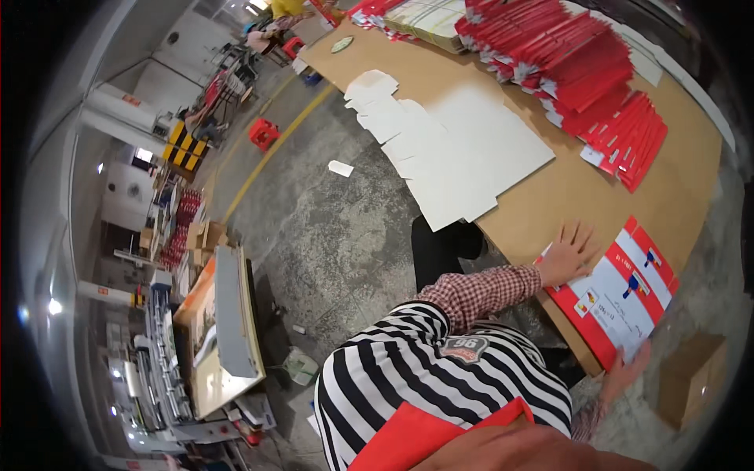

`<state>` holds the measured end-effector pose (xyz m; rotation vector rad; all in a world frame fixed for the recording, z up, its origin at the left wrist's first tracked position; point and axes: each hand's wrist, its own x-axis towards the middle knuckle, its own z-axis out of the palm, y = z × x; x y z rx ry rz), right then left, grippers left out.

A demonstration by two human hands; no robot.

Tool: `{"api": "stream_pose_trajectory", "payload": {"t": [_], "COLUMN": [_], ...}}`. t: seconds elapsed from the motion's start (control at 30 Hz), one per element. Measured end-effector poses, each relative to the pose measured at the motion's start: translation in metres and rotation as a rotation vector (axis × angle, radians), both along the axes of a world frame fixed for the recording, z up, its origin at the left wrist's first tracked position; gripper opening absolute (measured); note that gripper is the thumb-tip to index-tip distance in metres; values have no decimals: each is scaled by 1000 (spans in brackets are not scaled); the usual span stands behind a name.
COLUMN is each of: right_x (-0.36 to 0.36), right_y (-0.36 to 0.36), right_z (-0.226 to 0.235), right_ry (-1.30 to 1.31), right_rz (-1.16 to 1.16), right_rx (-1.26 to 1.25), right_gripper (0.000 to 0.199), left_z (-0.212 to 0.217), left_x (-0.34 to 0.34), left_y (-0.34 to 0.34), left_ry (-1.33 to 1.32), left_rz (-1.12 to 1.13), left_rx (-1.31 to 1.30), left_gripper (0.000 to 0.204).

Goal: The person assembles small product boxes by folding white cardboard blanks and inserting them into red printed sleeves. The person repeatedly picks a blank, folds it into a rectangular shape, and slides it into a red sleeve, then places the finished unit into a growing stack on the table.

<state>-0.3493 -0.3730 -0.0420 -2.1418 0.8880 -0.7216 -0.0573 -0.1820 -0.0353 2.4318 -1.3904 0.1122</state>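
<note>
A: Please tell me first, how is the left hand (569, 257)?

B: It is open and flat, with the fingers spread, palm down over the left edge of the red-and-white card (609, 314).

A: And the right hand (626, 369)?

B: It is at the card's lower end, beside the corner. It is blurred, so I cannot tell whether the fingers are pinching something.

A: So which hand is nearer?

B: Both are close. From the left hand, most of the card lies to the right and somewhat lower, so it is between the hands. Its long side seems to go slantwise, from lower left to upper right, but I am not certain.

A: How does the card look?

B: Flat, white in the middle, with red bands at two opposite ends and small blue pictures (635, 285) of tools. It rests on the corner of the bench (581, 192).

A: And further away?

B: To the left, white sheets (471, 153); beyond, overlapping red cards (565, 63).
</note>
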Motion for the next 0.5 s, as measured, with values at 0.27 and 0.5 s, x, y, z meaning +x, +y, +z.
{"api": "stream_pose_trajectory", "payload": {"t": [0.27,0.5], "right_x": [-4,93], "right_y": [14,83], "right_z": [-9,40], "right_ry": [-970,-695], "right_rz": [-133,-353], "right_rx": [817,601], "right_gripper": [60,52], "left_z": [0,6], "left_x": [-20,-81], "left_y": [-23,-47], "left_ry": [259,534], "left_rz": [115,96], "left_rx": [-175,-563], "left_gripper": [58,55]}}
